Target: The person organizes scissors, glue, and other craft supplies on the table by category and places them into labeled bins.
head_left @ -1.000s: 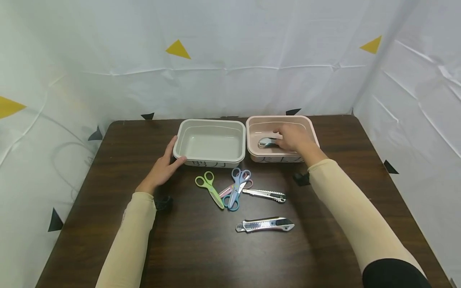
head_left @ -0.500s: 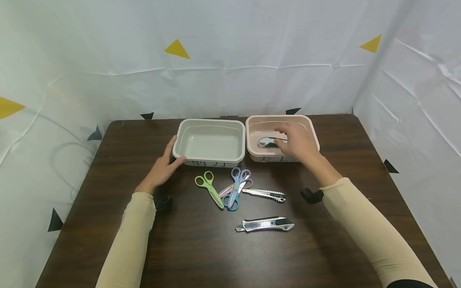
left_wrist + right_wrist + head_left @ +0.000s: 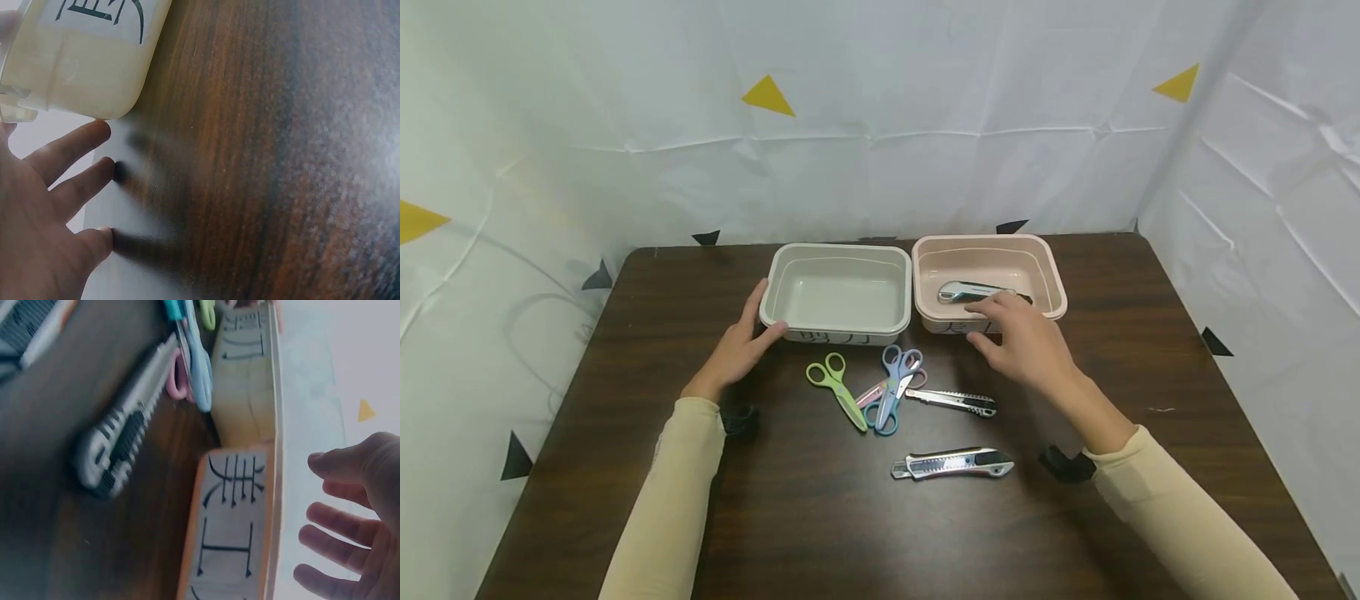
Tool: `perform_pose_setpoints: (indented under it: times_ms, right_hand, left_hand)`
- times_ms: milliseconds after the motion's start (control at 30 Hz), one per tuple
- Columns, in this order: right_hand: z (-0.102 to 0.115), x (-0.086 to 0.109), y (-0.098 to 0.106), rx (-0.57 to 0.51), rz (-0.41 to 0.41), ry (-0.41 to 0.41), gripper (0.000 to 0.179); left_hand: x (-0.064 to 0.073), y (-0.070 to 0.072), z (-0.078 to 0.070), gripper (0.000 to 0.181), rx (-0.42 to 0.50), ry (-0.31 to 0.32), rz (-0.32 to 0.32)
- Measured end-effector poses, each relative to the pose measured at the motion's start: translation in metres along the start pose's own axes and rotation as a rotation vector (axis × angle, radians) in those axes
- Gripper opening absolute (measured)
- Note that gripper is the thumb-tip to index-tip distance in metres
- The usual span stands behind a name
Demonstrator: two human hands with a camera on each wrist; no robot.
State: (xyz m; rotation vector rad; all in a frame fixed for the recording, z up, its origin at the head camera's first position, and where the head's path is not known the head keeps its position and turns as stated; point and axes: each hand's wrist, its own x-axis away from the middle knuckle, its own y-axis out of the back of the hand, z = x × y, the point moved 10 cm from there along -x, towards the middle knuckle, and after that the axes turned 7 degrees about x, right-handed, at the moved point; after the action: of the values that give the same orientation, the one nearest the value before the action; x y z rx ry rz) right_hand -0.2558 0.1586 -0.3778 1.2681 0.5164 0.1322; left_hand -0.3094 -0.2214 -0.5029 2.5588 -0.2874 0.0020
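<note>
My left hand (image 3: 735, 354) rests against the left end of the grey-green plastic box (image 3: 837, 327), thumb at its front rim. In the left wrist view its fingers are extended beside the box wall (image 3: 94, 81). My right hand (image 3: 1030, 342) is at the front of the pink box (image 3: 1052, 287), fingers spread and holding nothing. Inside the pink box lies a utility knife (image 3: 962, 291). Close in front of the boxes are green scissors (image 3: 838, 390), blue-purple scissors (image 3: 891, 392) overlapping other scissors, and a silver utility knife (image 3: 951, 402).
A larger utility knife (image 3: 953, 464) lies nearer me on the dark wooden table (image 3: 820, 533). Both boxes carry handwritten labels on their front walls. White sheeting (image 3: 880, 175) hangs behind the table and along both sides.
My right hand has let go of the utility knife in the pink box and drawn back toward the box's front edge. The left hand stays where it was.
</note>
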Motion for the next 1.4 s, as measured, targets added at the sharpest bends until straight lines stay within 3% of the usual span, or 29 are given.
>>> perform_pose_setpoints:
  times_ms: [300,667,900,1033,1400]
  right_hand:
    - [0.031,0.029,-0.025,-0.035,0.070,0.063,0.041]
    - [0.059,0.066,-0.067,-0.044,0.226,0.160,0.035]
    - [0.078,0.094,-0.072,-0.036,0.258,0.263,0.031]
    - [0.082,0.108,-0.075,-0.037,0.263,0.278,0.034]
    - [0.088,0.122,-0.076,0.000,0.278,0.333,0.056]
  left_hand:
    - [-0.001,-0.001,-0.001,0.082,0.003,-0.009,-0.003]
    - [0.000,-0.001,0.003,0.081,0.018,-0.002,-0.015]
    - [0.000,0.001,0.003,0.081,0.025,-0.001,-0.027]
    - [0.000,-0.001,0.002,0.081,0.017,-0.004,-0.011]
    - [0.001,0.001,0.003,0.081,0.022,0.011,-0.014]
